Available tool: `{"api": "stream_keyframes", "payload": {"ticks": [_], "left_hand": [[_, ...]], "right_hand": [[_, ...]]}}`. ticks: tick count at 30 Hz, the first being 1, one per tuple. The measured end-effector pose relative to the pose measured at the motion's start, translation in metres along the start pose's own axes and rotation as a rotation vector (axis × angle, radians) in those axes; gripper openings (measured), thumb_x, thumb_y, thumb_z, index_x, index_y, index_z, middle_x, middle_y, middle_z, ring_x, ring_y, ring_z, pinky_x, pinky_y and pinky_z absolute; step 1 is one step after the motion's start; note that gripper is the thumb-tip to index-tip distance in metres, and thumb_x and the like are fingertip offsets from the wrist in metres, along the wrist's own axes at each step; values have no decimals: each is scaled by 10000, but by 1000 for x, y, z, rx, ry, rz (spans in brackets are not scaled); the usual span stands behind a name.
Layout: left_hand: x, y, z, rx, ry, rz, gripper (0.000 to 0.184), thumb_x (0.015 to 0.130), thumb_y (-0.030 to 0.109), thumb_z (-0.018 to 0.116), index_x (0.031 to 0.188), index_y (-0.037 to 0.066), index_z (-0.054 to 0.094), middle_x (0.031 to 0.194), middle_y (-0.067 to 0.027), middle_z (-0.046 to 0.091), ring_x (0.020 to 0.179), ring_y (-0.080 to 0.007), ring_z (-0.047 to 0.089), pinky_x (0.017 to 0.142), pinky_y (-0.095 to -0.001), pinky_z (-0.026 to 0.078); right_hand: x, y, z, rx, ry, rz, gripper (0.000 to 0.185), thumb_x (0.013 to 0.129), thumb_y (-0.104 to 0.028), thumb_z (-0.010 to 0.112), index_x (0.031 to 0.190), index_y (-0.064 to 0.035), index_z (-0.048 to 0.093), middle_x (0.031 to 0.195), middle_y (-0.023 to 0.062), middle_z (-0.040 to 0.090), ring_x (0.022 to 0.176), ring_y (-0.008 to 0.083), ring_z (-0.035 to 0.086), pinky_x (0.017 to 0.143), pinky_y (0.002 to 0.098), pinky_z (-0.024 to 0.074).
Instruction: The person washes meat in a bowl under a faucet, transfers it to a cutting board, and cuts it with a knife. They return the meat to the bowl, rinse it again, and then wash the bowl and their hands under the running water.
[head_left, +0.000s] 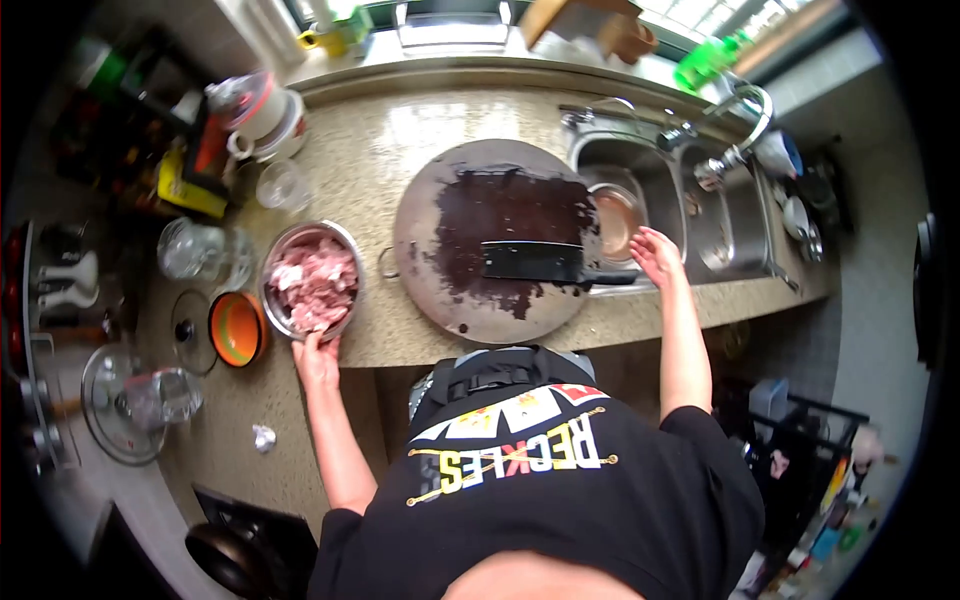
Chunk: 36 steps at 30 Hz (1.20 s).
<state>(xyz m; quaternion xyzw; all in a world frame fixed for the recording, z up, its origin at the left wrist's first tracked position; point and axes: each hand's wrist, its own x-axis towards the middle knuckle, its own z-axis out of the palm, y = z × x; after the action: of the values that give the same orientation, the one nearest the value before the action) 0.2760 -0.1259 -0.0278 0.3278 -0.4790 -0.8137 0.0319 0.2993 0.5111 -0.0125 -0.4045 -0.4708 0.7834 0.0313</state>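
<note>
My left hand (317, 364) grips the near rim of a metal bowl (359, 262) at the counter's left side. Chopped raw meat (316, 284), pink with pale bits, fills this bowl. To its right lies a large round cutting board (430, 210), its surface dark and wet in the middle. A black cleaver (530, 261) rests flat on the board, its handle (612, 277) pointing right past the board's edge. My right hand (657, 258) hovers near the sink's front edge, beyond the handle's end, with fingers apart and nothing in it.
A double sink (655, 170) with a faucet (757, 110) is at the right; a round bowl (615, 218) sits in its left basin. Left of the meat stand an orange bowl (238, 329), a glass lid (190, 332), clear containers (190, 248) and stacked white pots (265, 120).
</note>
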Motion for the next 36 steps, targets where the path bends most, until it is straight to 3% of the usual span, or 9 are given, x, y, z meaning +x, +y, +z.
{"api": "stream_keyframes", "payload": {"ticks": [8,14,20,22,26,29,31,32,36], "left_hand": [[-28,-4,4,-40,107,-100,240,879,178,543,1053,33,463,969,-153,575,822,-290,590,718,-361,526],[-66,-28,26,99,361,-26,404,854,160,547,1216,57,400,972,-138,527,827,-246,548,737,-347,497],[-115,-56,86,194,375,86,426,843,94,541,1241,69,392,972,-89,513,800,-189,525,718,-312,490],[-128,-63,103,279,406,152,413,849,67,527,1239,66,391,962,-79,516,790,-163,522,707,-290,488],[-150,-79,126,311,407,191,384,853,48,514,1222,62,408,962,-65,516,778,-145,523,699,-278,488],[-160,-91,136,299,376,139,334,860,51,505,1188,52,441,985,-54,518,793,-142,532,700,-271,488],[-167,-101,141,310,353,141,328,863,50,500,1185,48,441,987,-59,519,799,-143,534,702,-271,488],[-169,-104,145,322,329,140,323,865,49,496,1183,43,441,990,-64,519,805,-145,536,704,-272,488],[-178,-113,162,341,321,143,303,870,41,481,1172,36,449,1023,-85,519,810,-148,540,703,-265,485]], "right_hand": [[31,30,-46,-9,75,125,208,897,-88,468,1084,-6,510,948,161,583,849,275,603,725,363,519],[88,40,-67,-195,42,182,246,878,-95,494,1107,-6,510,952,141,595,850,231,608,707,314,524],[161,67,-80,-568,26,110,242,841,-87,532,1076,-53,577,953,80,628,836,196,618,699,290,509],[179,84,-79,-1075,9,-284,205,802,-60,530,982,-39,627,917,119,649,838,225,628,725,321,503],[148,57,-58,-1284,-228,-523,195,765,-26,508,906,-30,642,952,198,606,943,343,568,848,408,443],[160,45,-73,-1417,-103,-722,260,753,-5,491,986,-37,600,993,196,583,981,355,539,883,428,415],[150,26,-70,-1323,406,-838,374,728,-6,500,1099,-53,511,1020,191,559,970,387,528,884,443,415],[154,28,-73,-1320,407,-838,374,728,-6,500,1099,-53,511,1020,191,559,970,387,528,884,443,415],[170,45,-97,-1071,371,-241,417,723,-70,606,1113,-44,461,1017,199,553,890,404,574,778,453,487]]}}
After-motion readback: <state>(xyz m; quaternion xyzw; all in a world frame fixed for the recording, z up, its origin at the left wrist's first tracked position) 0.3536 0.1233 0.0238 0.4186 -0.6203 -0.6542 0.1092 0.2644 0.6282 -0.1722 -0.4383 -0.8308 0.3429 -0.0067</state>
